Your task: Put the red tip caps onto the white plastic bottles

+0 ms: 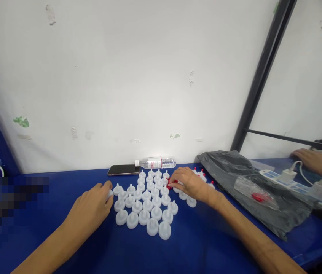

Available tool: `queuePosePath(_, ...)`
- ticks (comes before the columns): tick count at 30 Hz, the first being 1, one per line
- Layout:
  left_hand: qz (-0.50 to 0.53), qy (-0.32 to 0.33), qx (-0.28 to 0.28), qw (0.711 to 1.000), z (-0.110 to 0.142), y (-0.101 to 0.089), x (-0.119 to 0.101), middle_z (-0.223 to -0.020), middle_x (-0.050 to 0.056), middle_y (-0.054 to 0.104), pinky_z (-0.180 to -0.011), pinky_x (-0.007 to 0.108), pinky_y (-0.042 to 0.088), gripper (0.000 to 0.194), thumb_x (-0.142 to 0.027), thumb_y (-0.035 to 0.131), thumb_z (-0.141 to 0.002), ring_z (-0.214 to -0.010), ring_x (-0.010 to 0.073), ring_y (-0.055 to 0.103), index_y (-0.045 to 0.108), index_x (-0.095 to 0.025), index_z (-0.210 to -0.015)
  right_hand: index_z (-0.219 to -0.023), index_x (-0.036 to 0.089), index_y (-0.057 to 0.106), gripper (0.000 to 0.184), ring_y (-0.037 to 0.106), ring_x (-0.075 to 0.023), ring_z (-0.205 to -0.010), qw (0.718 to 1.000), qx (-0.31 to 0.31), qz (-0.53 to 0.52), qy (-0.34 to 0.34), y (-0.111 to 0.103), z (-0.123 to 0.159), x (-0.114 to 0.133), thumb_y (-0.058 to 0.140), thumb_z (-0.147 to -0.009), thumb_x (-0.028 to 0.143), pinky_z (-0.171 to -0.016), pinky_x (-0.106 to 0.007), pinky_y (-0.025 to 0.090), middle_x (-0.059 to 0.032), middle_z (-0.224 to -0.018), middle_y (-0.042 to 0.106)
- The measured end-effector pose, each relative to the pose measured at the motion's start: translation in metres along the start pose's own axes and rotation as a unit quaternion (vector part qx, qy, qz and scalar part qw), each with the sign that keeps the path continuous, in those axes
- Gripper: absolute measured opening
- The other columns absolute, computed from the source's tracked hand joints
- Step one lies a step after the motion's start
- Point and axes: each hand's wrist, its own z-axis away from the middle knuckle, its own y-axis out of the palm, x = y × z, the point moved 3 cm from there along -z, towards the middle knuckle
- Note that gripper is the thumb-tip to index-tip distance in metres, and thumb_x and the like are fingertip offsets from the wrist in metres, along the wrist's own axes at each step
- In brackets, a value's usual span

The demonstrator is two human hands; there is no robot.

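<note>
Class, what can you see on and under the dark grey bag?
On the dark grey bag lies a clear plastic packet with red pieces inside. What lies directly under the bag is hidden.

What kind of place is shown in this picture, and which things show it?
Probably a workshop or small assembly area: many similar white plastic caps stand grouped on a blue work surface, a dark metal post rises beside it, and a power strip lies to the right.

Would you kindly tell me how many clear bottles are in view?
1: the clear bottle lies on its side at the back of the table, behind the white nozzle caps, its capped end by the phone. Any under the grey bag would be hidden.
</note>
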Motion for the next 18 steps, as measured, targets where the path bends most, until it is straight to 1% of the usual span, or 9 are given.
queuePosePath(2, -0.006, 0.01, -0.023, 1.0, 0.002, -0.008, -0.012, -0.1, 0.013, 0.064, -0.073, 0.042, 0.047, 0.033, -0.032, 0.037, -0.095, -0.084, 0.0314, 0.066, 0.059, -0.017, -0.115, -0.096, 0.02, 0.071, 0.018, 0.065, -0.018, -0.082, 0.998, -0.021, -0.042, 0.034, -0.005, 0.0, 0.002, 0.059, -0.099, 0.033, -0.078, -0.031, 0.044, -0.0025, -0.086, 0.074)
queuePosePath(4, 0.012, 0.037, -0.026, 0.999, 0.005, -0.013, -0.024, -0.101, 0.007, 0.064, -0.073, 0.038, 0.049, 0.034, -0.042, 0.037, -0.099, -0.078, 0.0241, 0.066, 0.058, -0.023, -0.117, -0.096, 0.021, 0.069, 0.017, 0.066, -0.0161, -0.073, 0.99, -0.033, -0.117, 0.065, -0.008, -0.001, 0.007, 0.059, -0.099, 0.035, -0.069, -0.028, 0.046, -0.0005, -0.082, 0.074)
queuePosePath(6, 0.046, 0.081, -0.039, 0.995, 0.009, -0.014, -0.036, -0.098, 0.004, 0.063, -0.071, 0.034, 0.051, 0.037, -0.05, 0.04, -0.099, -0.072, 0.02, 0.064, 0.058, -0.026, -0.12, -0.096, 0.022, 0.068, 0.014, 0.068, -0.015, -0.075, 0.975, -0.038, -0.208, 0.071, -0.01, -0.002, 0.016, 0.062, -0.097, 0.034, -0.068, -0.025, 0.049, 0.0005, -0.084, 0.075)
queuePosePath(7, 0.059, 0.108, -0.051, 0.991, 0.011, -0.014, -0.041, -0.098, 0.004, 0.063, -0.07, 0.033, 0.051, 0.038, -0.052, 0.042, -0.098, -0.072, 0.0192, 0.065, 0.058, -0.026, -0.121, -0.097, 0.022, 0.068, 0.011, 0.07, -0.0149, -0.078, 0.966, -0.045, -0.245, 0.066, -0.01, -0.003, 0.022, 0.064, -0.096, 0.032, -0.07, -0.025, 0.05, 0.0002, -0.088, 0.076)
queuePosePath(9, 0.072, 0.165, -0.071, 0.981, 0.017, -0.011, -0.049, -0.101, 0.004, 0.062, -0.067, 0.031, 0.052, 0.038, -0.05, 0.046, -0.098, -0.071, 0.0176, 0.065, 0.06, -0.026, -0.123, -0.101, 0.022, 0.07, 0.011, 0.071, -0.0153, -0.086, 0.955, -0.071, -0.284, 0.046, -0.012, -0.005, 0.037, 0.068, -0.093, 0.029, -0.076, -0.025, 0.053, -0.001, -0.096, 0.076)
queuePosePath(12, 0.07, 0.226, -0.079, 0.968, 0.024, -0.003, -0.056, -0.103, 0.004, 0.061, -0.064, 0.027, 0.052, 0.034, -0.045, 0.049, -0.098, -0.068, 0.0143, 0.064, 0.063, -0.024, -0.121, -0.098, 0.022, 0.074, 0.01, 0.069, -0.0154, -0.084, 0.947, -0.12, -0.299, 0.004, -0.014, -0.007, 0.062, 0.073, -0.089, 0.026, -0.078, -0.027, 0.053, -0.0019, -0.093, 0.076)
queuePosePath(15, 0.071, 0.247, -0.075, 0.963, 0.028, 0.004, -0.061, -0.099, 0.003, 0.061, -0.063, 0.027, 0.052, 0.03, -0.044, 0.052, -0.097, -0.069, 0.0148, 0.065, 0.066, -0.025, -0.116, -0.088, 0.02, 0.077, 0.006, 0.069, -0.0156, -0.078, 0.926, -0.153, -0.344, -0.021, -0.014, -0.007, 0.083, 0.077, -0.085, 0.026, -0.075, -0.027, 0.054, -0.0024, -0.084, 0.075)
queuePosePath(18, 0.084, 0.251, -0.046, 0.963, 0.029, 0.008, -0.064, -0.097, 0.002, 0.06, -0.063, 0.027, 0.052, 0.025, -0.041, 0.055, -0.097, -0.071, 0.0158, 0.065, 0.067, -0.025, -0.111, -0.085, 0.019, 0.077, 0.008, 0.069, -0.0162, -0.077, 0.906, -0.165, -0.388, -0.028, -0.009, -0.005, 0.096, 0.078, -0.083, 0.027, -0.074, -0.027, 0.055, -0.0037, -0.082, 0.076)
